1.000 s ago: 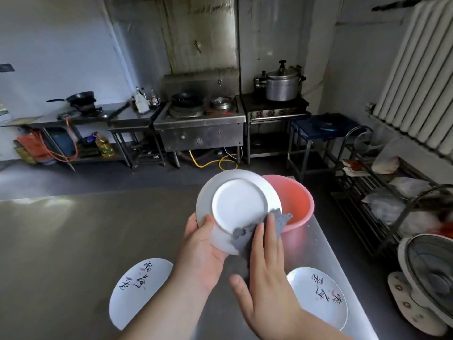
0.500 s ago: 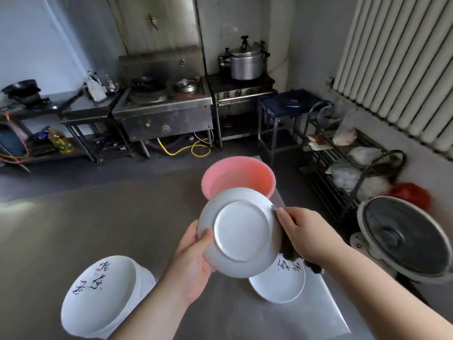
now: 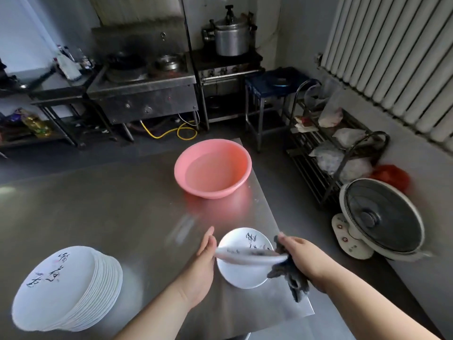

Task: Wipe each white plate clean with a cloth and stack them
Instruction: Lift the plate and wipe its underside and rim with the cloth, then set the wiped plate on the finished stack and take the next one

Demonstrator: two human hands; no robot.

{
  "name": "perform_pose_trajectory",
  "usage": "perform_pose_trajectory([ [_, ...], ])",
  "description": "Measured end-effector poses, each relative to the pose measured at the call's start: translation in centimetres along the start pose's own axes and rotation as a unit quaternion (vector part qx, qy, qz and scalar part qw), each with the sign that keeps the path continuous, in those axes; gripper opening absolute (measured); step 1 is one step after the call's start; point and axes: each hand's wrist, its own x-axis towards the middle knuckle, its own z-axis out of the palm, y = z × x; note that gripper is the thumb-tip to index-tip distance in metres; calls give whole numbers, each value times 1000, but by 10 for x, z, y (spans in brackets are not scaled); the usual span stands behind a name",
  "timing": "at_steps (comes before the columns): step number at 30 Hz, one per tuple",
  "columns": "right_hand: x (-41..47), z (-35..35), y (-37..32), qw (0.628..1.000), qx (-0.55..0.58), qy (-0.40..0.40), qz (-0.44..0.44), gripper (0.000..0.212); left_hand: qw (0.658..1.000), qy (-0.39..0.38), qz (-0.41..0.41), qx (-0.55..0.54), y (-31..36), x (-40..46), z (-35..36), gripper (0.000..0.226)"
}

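A white plate (image 3: 247, 255), blurred and nearly flat, hangs low over the steel table (image 3: 110, 204) between my hands. My left hand (image 3: 202, 258) holds its left edge. My right hand (image 3: 300, 253) grips a grey cloth (image 3: 293, 278) against the plate's right edge, and the cloth's end hangs down. Directly beneath lies another white plate (image 3: 241, 274) with black writing, flat near the table's right edge. A tall stack of white plates (image 3: 71, 288), also with writing on top, stands at the front left.
A pink basin (image 3: 213, 168) sits at the table's far right corner. Off the right edge are a floor fan (image 3: 382, 217) and a wire rack (image 3: 338, 148) with bags. A stove (image 3: 144, 94) and a pressure cooker (image 3: 231, 38) line the back wall.
The plate has gone from upright, underside toward me, to nearly flat and low over the plate on the table. My right hand with the cloth moved to its right edge. My view swung right.
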Motion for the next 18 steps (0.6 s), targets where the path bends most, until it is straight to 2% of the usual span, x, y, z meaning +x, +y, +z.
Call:
perform_pose_trajectory([
  [2,9,-3,17,998,-54,18,-25,24,999,-22,-43,-6,-5,7,1,106],
  [4,20,-3,29,993,-107,32,-33,7,990,-18,-83,114,-10,11,1,92],
  [6,31,1,35,987,-152,37,-34,18,955,-18,-83,286,-15,16,-3,57],
  [8,45,8,40,981,-191,24,-28,20,925,-18,-79,372,-22,22,-8,41],
  [11,64,19,48,973,-228,4,-28,14,910,10,-74,407,-31,35,-12,46],
  [14,78,27,53,965,-253,45,-50,31,898,59,-74,430,-42,52,-12,51],
  [18,93,33,56,953,-292,67,-52,25,861,73,-88,496,-58,73,-14,58],
])
